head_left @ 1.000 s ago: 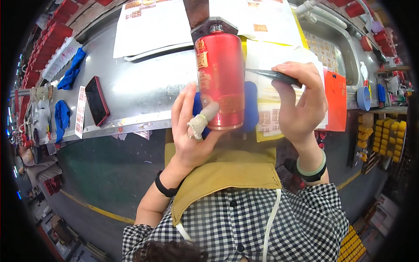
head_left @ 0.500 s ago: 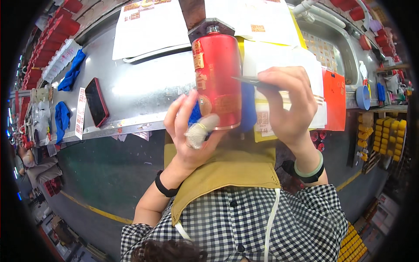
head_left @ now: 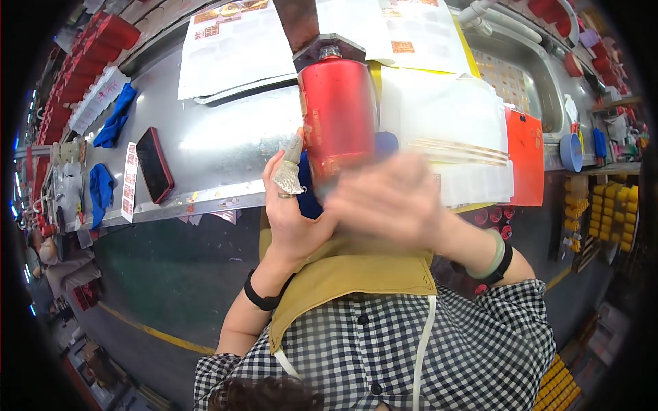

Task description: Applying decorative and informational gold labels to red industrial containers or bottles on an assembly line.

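Note:
A glossy red bottle [head_left: 337, 113] with gold decoration along its left edge lies with its neck away from me, against a dark octagonal holder [head_left: 346, 48]. My left hand [head_left: 291, 219] curls around the lower left side of the bottle; a finger wears a pale cloth finger cover [head_left: 290, 168]. My right hand [head_left: 391, 202] is smeared by motion across the bottle's lower end, close to my left thumb. Whatever its fingers hold is hidden. Blue cloth [head_left: 312, 195] shows beneath the bottle.
White sheets [head_left: 236, 51] cover the metal bench [head_left: 219, 130], with more paper [head_left: 439, 103] and a red sheet [head_left: 524, 157] at right. A phone [head_left: 155, 164] and a sticker strip [head_left: 129, 181] lie left, near blue cloths [head_left: 101, 194]. A sink [head_left: 541, 75] is at far right.
The bottle has turned, carrying its gold decoration leftward. My right hand has swept left and down to the bottle's lower end; the thin flat tool it held no longer shows. My left covered finger has lifted upward.

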`<state>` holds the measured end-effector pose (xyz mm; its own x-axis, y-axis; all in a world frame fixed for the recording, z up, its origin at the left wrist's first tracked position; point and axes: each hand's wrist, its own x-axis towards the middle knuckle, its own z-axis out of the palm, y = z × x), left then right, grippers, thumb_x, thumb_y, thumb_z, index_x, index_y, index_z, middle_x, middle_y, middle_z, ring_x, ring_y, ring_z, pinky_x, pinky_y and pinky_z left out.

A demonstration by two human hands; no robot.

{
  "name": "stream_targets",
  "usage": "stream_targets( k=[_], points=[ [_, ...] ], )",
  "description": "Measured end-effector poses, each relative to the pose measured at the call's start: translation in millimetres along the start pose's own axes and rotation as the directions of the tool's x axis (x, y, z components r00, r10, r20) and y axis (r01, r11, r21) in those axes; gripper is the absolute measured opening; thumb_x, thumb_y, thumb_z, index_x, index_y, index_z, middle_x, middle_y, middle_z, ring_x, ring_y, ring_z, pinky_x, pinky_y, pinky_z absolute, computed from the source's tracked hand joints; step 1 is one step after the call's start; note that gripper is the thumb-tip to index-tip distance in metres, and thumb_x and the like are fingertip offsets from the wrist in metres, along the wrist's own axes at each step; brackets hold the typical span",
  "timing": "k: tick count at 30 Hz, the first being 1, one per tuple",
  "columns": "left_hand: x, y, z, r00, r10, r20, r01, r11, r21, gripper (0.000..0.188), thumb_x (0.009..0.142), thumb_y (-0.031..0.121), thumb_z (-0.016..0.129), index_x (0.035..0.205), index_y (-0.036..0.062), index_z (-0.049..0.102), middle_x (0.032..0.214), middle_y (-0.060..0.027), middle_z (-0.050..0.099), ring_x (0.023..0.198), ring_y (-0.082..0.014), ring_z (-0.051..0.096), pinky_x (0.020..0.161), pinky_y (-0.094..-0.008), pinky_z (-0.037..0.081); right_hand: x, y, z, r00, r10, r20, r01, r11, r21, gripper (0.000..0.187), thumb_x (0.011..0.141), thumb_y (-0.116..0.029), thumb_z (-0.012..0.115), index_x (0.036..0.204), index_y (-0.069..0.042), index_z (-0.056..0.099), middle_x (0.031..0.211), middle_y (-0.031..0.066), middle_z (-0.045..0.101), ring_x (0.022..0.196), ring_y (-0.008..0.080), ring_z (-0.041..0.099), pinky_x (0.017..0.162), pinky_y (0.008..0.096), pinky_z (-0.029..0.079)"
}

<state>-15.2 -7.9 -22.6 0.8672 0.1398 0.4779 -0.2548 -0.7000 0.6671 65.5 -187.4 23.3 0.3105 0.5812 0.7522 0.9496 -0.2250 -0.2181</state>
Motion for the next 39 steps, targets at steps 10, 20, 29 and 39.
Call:
stream_targets(
  k=[10,20,29,39],
  points=[
    [-8,-11,2,0.995,-0.053,0.079,0.066,0.983,-0.168,0.091,0.075,0.023,0.094,0.148,-0.0061,0.049,0.148,-0.0207,0.056,0.131,-0.0417,0.053,0.112,-0.0489,0.042,-20,-1,-15,0.996,-0.066,0.055,0.064,0.998,0.028,0.029,0.073,-0.018,0.078,0.103,-0.018,0.078,0.099,-0.006,0.072,0.084,0.0134,0.061,0.071,0.0307,0.048],
    [-8,-15,6,0.996,-0.082,0.039,0.09,0.966,-0.241,0.087,0.072,0.01,0.092,0.148,-0.0051,0.052,0.148,-0.0216,0.057,0.125,-0.0352,0.062,0.107,-0.0453,0.049,-18,-8,-24,0.993,0.061,0.104,-0.072,0.992,0.102,0.034,0.07,-0.011,0.074,0.104,-0.015,0.08,0.1,-0.005,0.075,0.082,0.0138,0.06,0.08,0.0325,0.042],
    [6,13,3,0.985,-0.172,-0.004,0.169,0.971,-0.167,0.104,0.069,0.017,0.096,0.155,-0.0039,0.04,0.15,-0.0203,0.053,0.134,-0.0358,0.052,0.114,-0.0449,0.042,-13,-14,-29,0.986,0.08,0.146,-0.097,0.989,0.108,0.029,0.075,-0.013,0.078,0.103,-0.016,0.079,0.102,-0.0042,0.075,0.08,0.013,0.058,0.079,0.0324,0.044],
    [-3,4,7,0.969,-0.245,0.035,0.246,0.944,-0.218,0.1,0.068,0.019,0.096,0.152,-0.0029,0.046,0.144,-0.0194,0.061,0.132,-0.0363,0.056,0.115,-0.0467,0.041,-1,15,-24,0.991,0.109,0.072,-0.103,0.991,-0.088,0.028,0.077,-0.013,0.078,0.105,-0.013,0.076,0.097,-0.0006,0.074,0.077,0.0167,0.058,0.077,0.0323,0.043]
  ],
)
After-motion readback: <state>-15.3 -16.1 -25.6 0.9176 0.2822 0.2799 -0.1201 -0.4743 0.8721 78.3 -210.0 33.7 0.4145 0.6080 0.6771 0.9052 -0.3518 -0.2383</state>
